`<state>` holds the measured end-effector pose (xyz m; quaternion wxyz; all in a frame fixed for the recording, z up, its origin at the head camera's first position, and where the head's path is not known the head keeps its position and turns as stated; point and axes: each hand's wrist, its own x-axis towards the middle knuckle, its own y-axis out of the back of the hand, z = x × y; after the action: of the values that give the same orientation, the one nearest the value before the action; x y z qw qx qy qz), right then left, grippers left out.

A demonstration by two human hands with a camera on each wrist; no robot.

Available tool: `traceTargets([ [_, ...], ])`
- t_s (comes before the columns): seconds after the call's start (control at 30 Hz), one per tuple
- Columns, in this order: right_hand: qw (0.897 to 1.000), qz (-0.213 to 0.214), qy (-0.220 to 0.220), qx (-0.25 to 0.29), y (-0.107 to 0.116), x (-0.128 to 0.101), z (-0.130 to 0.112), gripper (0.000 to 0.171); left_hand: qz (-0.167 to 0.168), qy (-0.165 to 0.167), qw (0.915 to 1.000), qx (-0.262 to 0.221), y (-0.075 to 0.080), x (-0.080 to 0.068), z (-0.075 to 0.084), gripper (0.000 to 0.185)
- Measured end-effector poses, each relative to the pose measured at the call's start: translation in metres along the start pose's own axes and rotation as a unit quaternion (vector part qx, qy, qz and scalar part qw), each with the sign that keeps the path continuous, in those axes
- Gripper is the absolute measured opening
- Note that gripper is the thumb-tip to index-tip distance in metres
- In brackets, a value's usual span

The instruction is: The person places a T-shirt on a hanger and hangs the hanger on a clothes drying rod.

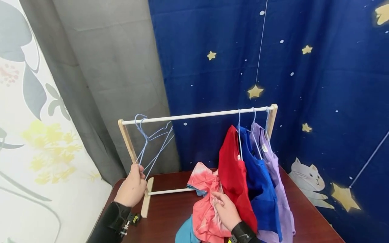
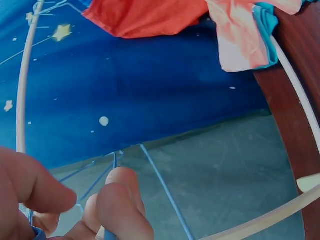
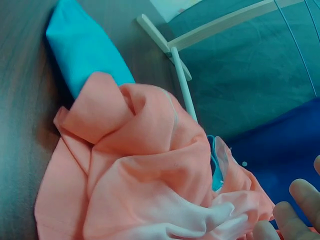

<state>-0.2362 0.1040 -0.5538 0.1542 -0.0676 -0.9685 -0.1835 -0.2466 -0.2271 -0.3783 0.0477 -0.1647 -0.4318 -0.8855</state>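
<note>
My left hand (image 1: 131,185) grips the lower part of a light blue wire hanger (image 1: 147,139) at the left end of the clothes rack. The hanger's hook is up at the rack's white rail (image 1: 194,116). In the left wrist view blue wire shows by the curled fingers (image 2: 122,207). My right hand (image 1: 226,211) is over a crumpled coral and white garment (image 1: 206,202), its fingers loosely extended. In the right wrist view these fingers (image 3: 305,195) appear at the edge, beside the garment's folds. A turquoise cloth (image 3: 87,50) lies partly under the garment.
Red (image 1: 234,168), blue (image 1: 258,182) and purple (image 1: 273,165) garments hang on hangers at the rail's right end. The rack's wooden foot (image 1: 147,199) stands on the dark red table (image 1: 170,216). Grey (image 1: 115,67) and starry blue (image 1: 194,67) curtains hang behind.
</note>
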Motion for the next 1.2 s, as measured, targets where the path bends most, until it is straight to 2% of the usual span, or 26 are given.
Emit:
traceTargets([
  [0.07, 1.0, -0.006, 0.001, 0.006, -0.002, -0.002, 0.0, 0.034, 0.005, -0.005, 0.9999, -0.016, 0.001, -0.007, -0.002, 0.026],
  [0.2, 1.0, -0.001, 0.013, -0.004, -0.003, -0.003, 0.003, 0.034, -0.009, 0.012, 0.9968, -0.078, -0.003, -0.022, -0.004, 0.028],
  [0.3, 0.999, 0.011, 0.03, -0.014, -0.002, -0.001, 0.006, 0.034, -0.009, 0.027, 0.9931, -0.114, -0.011, -0.031, -0.005, 0.03],
  [0.43, 0.999, 0.018, 0.032, -0.018, -0.003, 0.003, 0.008, 0.033, 0.004, 0.017, 0.9914, -0.13, -0.029, -0.041, -0.006, 0.031],
  [0.63, 0.999, 0.01, 0.039, -0.037, -0.008, 0.011, 0.008, 0.032, -0.006, -0.003, 0.9946, -0.104, -0.056, -0.05, -0.008, 0.03],
  [0.83, 0.994, 0.002, 0.055, -0.094, -0.011, 0.026, 0.001, 0.035, -0.041, -0.018, 0.9972, -0.061, -0.077, -0.048, -0.012, 0.025],
  [1.03, 0.98, -0.027, 0.107, -0.167, -0.018, 0.054, -0.007, 0.036, -0.067, -0.016, 0.9962, -0.053, -0.091, -0.049, -0.017, 0.023],
  [1.2, 0.954, -0.065, 0.137, -0.258, -0.034, 0.071, 0.0, 0.036, -0.077, -0.006, 0.996, -0.045, -0.103, -0.05, -0.021, 0.023],
])
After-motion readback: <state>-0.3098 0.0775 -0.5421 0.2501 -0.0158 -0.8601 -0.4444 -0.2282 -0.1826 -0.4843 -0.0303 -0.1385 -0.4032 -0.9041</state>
